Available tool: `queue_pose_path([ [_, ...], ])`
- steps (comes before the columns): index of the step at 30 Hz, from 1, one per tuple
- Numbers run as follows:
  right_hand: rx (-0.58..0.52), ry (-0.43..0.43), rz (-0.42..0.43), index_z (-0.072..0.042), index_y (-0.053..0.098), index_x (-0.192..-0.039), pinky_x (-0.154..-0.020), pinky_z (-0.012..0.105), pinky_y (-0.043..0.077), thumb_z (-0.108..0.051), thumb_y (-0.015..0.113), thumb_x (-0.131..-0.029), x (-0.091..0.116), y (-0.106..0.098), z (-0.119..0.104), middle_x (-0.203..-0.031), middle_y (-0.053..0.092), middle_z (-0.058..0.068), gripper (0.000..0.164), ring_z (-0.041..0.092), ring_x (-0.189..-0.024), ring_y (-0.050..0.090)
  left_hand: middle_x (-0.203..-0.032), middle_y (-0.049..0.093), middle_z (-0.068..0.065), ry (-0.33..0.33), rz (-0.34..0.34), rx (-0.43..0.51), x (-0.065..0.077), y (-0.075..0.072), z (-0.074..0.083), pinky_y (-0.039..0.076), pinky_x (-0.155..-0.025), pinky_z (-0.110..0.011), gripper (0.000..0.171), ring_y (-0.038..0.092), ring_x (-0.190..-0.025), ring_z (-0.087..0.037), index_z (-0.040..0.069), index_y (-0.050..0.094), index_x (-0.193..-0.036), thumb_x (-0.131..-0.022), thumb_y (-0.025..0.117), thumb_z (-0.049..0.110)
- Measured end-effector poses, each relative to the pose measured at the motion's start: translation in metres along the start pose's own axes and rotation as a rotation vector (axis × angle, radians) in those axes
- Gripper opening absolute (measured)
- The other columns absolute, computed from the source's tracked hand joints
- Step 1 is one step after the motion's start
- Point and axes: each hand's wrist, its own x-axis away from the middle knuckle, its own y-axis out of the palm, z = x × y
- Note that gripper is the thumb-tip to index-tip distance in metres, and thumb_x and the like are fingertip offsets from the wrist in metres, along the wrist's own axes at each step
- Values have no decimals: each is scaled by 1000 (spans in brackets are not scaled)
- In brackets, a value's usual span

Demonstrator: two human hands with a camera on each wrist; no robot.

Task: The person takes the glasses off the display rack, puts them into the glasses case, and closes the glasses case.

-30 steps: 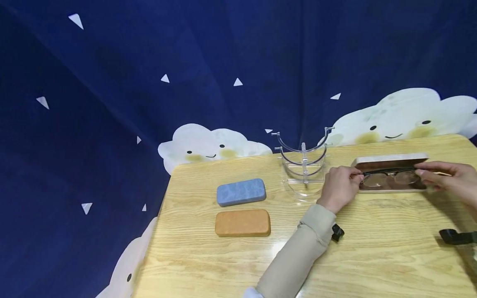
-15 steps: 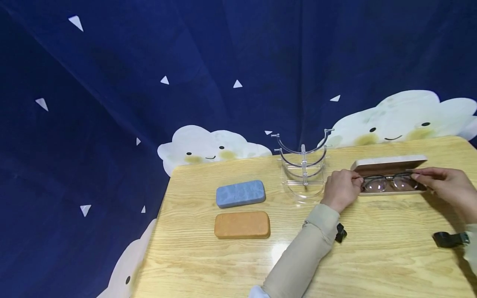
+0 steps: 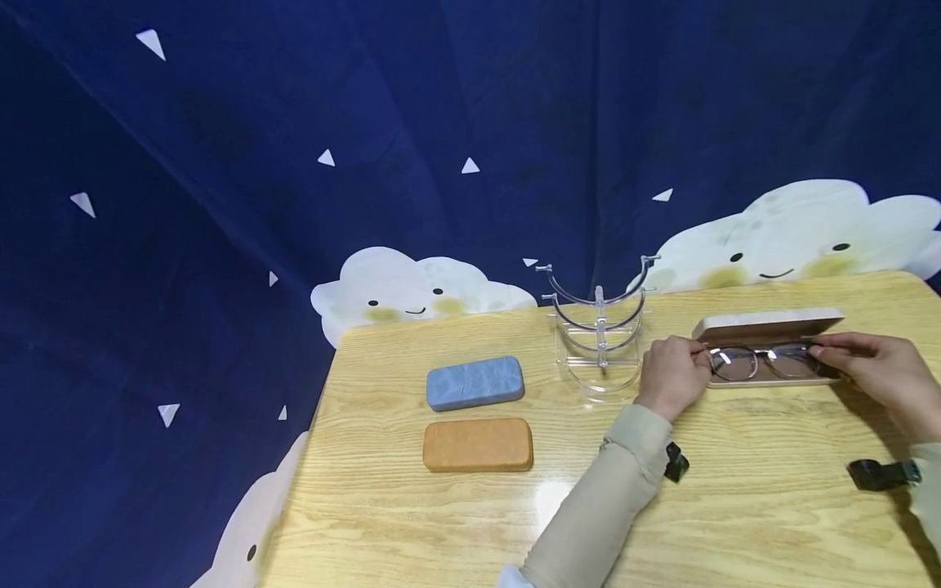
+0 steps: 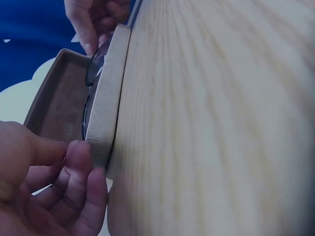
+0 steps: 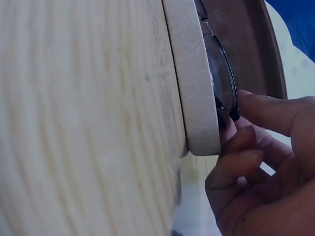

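Note:
A pair of dark-rimmed eyeglasses (image 3: 735, 364) lies over the lower half of an open, pale eyeglass case (image 3: 769, 320) with a brown lining, lenses facing up. My left hand (image 3: 671, 379) pinches the glasses' left end; in the left wrist view its thumb and fingertips (image 4: 78, 153) meet at the case's corner. At the other end, my right hand (image 3: 882, 371) holds the frame's corner between thumb and fingers. The right wrist view shows the glasses' rim (image 5: 230, 69) standing slightly above the case wall (image 5: 194, 83). The temples are mostly hidden.
Left of the hands stands a clear acrylic glasses stand (image 3: 600, 327) with curved tiers. Farther left lie a closed blue case (image 3: 475, 383) and a closed orange-brown case (image 3: 478, 445). All rest on a wooden table (image 3: 412, 523) before a dark blue curtain (image 3: 470, 98).
The glasses have turned from nearly edge-on to lenses facing up and come down into the case. Both hands moved slightly with them; the stand and closed cases stayed put.

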Motion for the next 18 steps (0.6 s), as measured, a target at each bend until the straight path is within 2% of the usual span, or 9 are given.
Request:
queue_pose_path([
  [2,4,11,1,10,58,-137,-61,10,44,-24,52,-110,-2,0,3,-131,62,31,45,-20,-81,36,-91,79,20,-6,-8,31,2,-1,-1,40,-59,-11,20,67,-76,3,36,83,-103,-98,66,29],
  [4,-18,16,-4,10,57,-138,-60,11,44,-25,53,-109,-1,-2,1,-108,74,1,45,-19,-81,37,-93,79,21,-10,-11,76,3,-2,-2,39,-59,-9,21,66,-76,5,35,83,-106,-97,65,27],
  [5,-33,14,-4,6,60,-135,-59,11,44,-25,53,-109,-1,-3,0,-96,71,-16,41,-19,-80,38,-94,79,21,-18,-16,108,4,-3,-3,39,-59,-8,22,66,-76,7,35,83,-108,-97,66,27],
  [7,-46,12,-3,6,59,-135,-58,14,45,-24,53,-110,0,-5,-1,-79,51,-42,40,-18,-78,39,-94,80,21,-34,-28,182,6,-3,-6,40,-60,-5,21,64,-75,11,33,82,-111,-98,66,29],
  [9,-59,14,3,3,62,-132,-57,16,45,-25,51,-111,2,-6,-3,-79,33,-52,36,-17,-76,40,-91,80,19,-35,-38,245,7,-2,-8,39,-60,-4,21,60,-70,14,31,83,-112,-99,66,29],
  [12,-85,26,45,-10,67,-118,-55,21,45,-23,47,-111,0,-5,0,-76,37,-46,24,-8,-69,45,-87,80,18,-38,-48,309,7,-2,-11,41,-63,-1,19,60,-69,18,29,83,-110,-100,67,31],
  [15,-163,55,104,-27,59,-98,-53,22,45,-25,46,-111,0,-6,3,-72,42,-41,19,-3,-62,48,-82,80,17,-56,-35,324,7,-2,-11,40,-62,-1,17,59,-65,18,28,83,-106,-99,67,30],
  [18,-247,86,140,-38,53,-97,-53,19,44,-31,42,-112,0,-8,5,-73,43,-39,19,-8,-63,48,-80,79,16,-108,-14,338,7,-3,-11,40,-65,-4,16,61,-67,13,28,78,-108,-99,66,31],
])
